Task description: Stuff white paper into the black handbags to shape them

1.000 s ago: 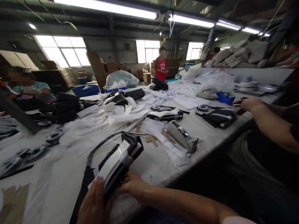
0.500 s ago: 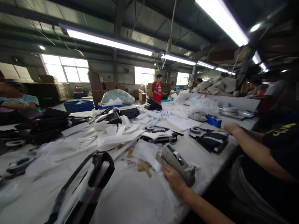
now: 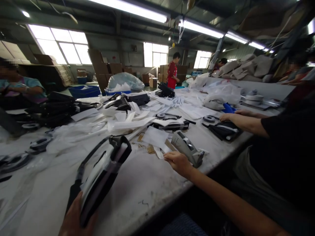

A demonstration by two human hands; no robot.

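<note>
A folded black bag (image 3: 104,177) with a long strap and white padding lies tilted at the front left of the table, with clear tape or plastic around it. My left hand (image 3: 77,218) grips its lower end, fingers on one side and thumb on the other. My right hand (image 3: 178,162) rests beside a grey tape dispenser (image 3: 185,147), its fingers bent and pressed together. Right at those fingertips is the end of a white strip (image 3: 158,152); whether they pinch it or something else is too small to tell. A white sheet (image 3: 155,137) and brown scraps lie just beyond.
To the right, a co-worker's hands (image 3: 227,117) are at another black bag (image 3: 223,130). White foam strips (image 3: 130,124) heap mid-table. Dark bags (image 3: 52,109) pile at left, near tape rolls (image 3: 40,143). The table's front edge (image 3: 169,196) runs diagonally toward the right.
My left hand has come into view and taken hold of the black bag, which sits higher in view. My right hand's fingers have drawn together near the dispenser. The view has tipped downward.
</note>
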